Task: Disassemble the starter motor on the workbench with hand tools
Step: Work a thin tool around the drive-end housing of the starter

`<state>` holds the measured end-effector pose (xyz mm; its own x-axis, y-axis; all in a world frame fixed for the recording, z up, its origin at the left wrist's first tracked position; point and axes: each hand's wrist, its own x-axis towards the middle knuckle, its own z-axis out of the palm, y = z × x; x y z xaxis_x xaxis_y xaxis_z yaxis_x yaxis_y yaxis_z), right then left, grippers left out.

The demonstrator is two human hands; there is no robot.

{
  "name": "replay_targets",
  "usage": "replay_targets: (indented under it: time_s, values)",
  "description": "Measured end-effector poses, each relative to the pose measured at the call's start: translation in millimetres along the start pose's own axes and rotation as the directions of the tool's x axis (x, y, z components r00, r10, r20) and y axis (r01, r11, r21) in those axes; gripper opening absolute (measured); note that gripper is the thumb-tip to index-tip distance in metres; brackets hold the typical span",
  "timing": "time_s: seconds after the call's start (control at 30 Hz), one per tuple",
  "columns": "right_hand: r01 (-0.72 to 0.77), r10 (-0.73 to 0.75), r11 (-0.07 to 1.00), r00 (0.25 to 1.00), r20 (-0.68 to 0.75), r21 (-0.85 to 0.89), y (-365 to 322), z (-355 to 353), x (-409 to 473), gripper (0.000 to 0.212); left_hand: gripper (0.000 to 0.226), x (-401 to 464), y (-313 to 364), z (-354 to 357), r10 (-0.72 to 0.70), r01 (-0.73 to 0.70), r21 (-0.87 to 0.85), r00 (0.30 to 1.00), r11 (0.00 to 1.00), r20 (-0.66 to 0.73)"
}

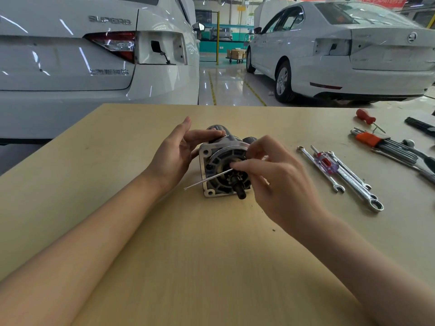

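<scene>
Starter motor [223, 165] lies between both hands: left [175, 154] cups it, right [277, 177] pinches a thin rod [207, 179].

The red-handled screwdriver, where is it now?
Head view: the red-handled screwdriver lies far right on the workbench, beyond the hex key set.
</scene>
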<state>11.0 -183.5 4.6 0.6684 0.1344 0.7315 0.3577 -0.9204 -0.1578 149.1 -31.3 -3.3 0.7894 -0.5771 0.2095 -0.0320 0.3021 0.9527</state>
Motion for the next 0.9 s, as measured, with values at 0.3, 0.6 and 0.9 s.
replay_targets:
  time_s: [0.3, 0.6, 0.9]
  values:
    - [0.071, -0.05, 0.979, 0.992, 0.115, -0.19, -6.1, -3.3, 4.6, 0.01, 0.062, 0.9, -0.8, -0.8, 0.006, -0.006, -0.013, 1.0, 1.0, 0.009]
    - [-0.463, 0.681, 0.384, 0.726, 0.094, 0.799, -10.3, -2.0, 11.0, 0.013, 0.062, 2.4, -1.1, -0.9, 0.0, 0.0, 0.009, 1.0, 1.0, 0.005]
    - [-0.213, 0.766, -0.426, 0.431, 0.476, 0.879, -12.9, -9.0, 17.2, 0.02, 0.062, 3.4, -2.1, -1.0, 0.003, -0.003, 0.011, 1.0, 1.0, -0.006]
